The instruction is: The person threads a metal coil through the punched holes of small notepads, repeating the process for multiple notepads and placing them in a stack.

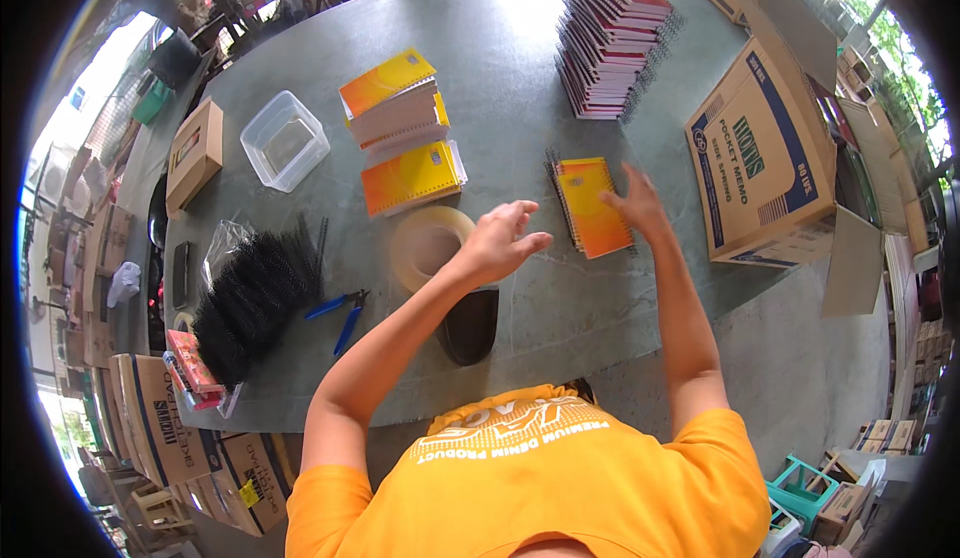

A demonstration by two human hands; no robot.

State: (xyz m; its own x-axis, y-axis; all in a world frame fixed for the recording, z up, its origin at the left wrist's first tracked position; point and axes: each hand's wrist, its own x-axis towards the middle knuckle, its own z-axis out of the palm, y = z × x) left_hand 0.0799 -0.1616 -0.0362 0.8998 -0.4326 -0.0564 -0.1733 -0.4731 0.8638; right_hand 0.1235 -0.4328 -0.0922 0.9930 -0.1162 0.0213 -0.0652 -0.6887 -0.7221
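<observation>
A small stack of yellow-orange spiral memo pads [594, 210] lies right of centre on the table, black wire coils along its left side. My right hand [638, 204] is at the stack's right edge, fingers spread and thumb over the top cover; whether it touches is hard to tell. Left of the stack, my left hand [505, 242] hovers with nothing in it, thumb apart from the curved fingers. Beneath and beside it are a roll of clear tape [408, 250] and a dark, rounded flat object [470, 328]. Farther off stand piles of yellow-orange pads [410, 180] without visible black coils.
A tall stack of red-covered spiral notebooks [612, 43] stands at the far right, near an open carton [765, 158]. On the left are a clear plastic tub [284, 141], a cardboard box [195, 156], a heap of black wire coils [250, 303] and blue-handled cutters [345, 320].
</observation>
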